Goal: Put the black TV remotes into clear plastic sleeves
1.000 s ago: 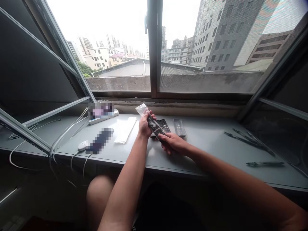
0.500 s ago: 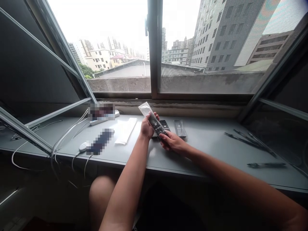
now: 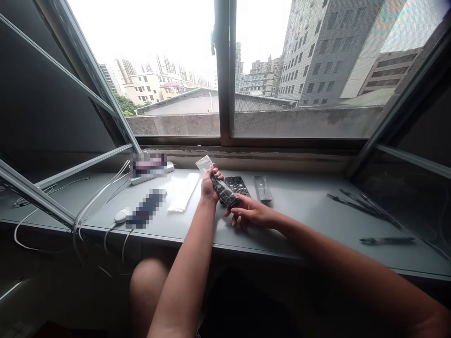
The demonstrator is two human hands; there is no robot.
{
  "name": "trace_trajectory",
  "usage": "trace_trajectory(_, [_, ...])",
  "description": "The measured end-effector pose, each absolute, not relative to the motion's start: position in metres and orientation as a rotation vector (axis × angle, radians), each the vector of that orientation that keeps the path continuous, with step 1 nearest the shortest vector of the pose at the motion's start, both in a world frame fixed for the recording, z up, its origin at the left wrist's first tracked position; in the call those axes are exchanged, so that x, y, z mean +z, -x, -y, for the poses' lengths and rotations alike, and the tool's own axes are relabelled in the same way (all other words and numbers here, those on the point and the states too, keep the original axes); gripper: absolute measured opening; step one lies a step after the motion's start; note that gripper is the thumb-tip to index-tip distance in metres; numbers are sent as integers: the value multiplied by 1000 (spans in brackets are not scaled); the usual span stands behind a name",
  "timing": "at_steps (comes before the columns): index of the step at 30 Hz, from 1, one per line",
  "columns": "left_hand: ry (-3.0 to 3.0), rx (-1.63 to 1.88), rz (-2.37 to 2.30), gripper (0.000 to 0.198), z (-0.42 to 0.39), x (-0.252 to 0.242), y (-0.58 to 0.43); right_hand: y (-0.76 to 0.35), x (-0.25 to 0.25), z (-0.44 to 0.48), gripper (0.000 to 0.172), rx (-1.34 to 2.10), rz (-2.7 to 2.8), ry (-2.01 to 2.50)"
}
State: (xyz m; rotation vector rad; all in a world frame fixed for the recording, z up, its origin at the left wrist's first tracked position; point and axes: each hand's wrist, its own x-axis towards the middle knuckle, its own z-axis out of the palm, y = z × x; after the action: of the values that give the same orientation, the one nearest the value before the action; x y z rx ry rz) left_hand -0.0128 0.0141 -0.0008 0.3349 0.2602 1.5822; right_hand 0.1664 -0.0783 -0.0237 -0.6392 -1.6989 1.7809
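Note:
A black remote control (image 3: 224, 191) in a clear plastic sleeve (image 3: 204, 164) is held tilted above the desk. My left hand (image 3: 210, 185) is wrapped round its upper part, where the loose end of the sleeve sticks out. At the lower end is my right hand (image 3: 251, 211), its fingers apart and the fingertips at the remote's tip. Behind the hands, bare black remotes (image 3: 237, 185) lie side by side on the desk, partly hidden. Another remote in a clear sleeve (image 3: 262, 188) lies to their right.
White plastic sleeves (image 3: 184, 192) lie on the grey desk (image 3: 310, 211) at left, near a blurred dark object (image 3: 146, 209) and a white power strip (image 3: 151, 173) with cables. Black pens (image 3: 362, 206) lie at right. Metal frames (image 3: 102, 80) flank the window.
The sleeved remote has shifted slightly left and down with my left hand. My right hand's fingers have loosened from its lower end and spread. More of the bare remotes shows.

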Motion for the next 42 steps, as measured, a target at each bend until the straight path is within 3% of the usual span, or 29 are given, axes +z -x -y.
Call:
trace_trajectory(7, [-428,1414,-206,10,-7,-2,3,-161,-29,75,66,1541,1622,847])
trace_trajectory(13, [-558,1327,-231,18,0,-3,-5,-165,-24,77,41,1324,1649,969])
trace_trajectory(23, [-305,1545,-361,8,-14,-3,8,-169,-27,76,25,1290,1798,900])
trace_trajectory(32, [-402,1502,-391,6,-2,4,-6,-168,-31,78,18,1052,1722,1004])
trace_trajectory(36, [-444,1464,-412,9,2,5,-8,-166,-34,76,34,1096,1729,934])
trace_trajectory(39, [-460,1441,-426,9,1,3,-6,-166,-31,76,24,1161,1839,878])
trace_trajectory(42, [-443,1462,-422,11,-3,0,-1,-167,-28,77,26,1226,1875,860])
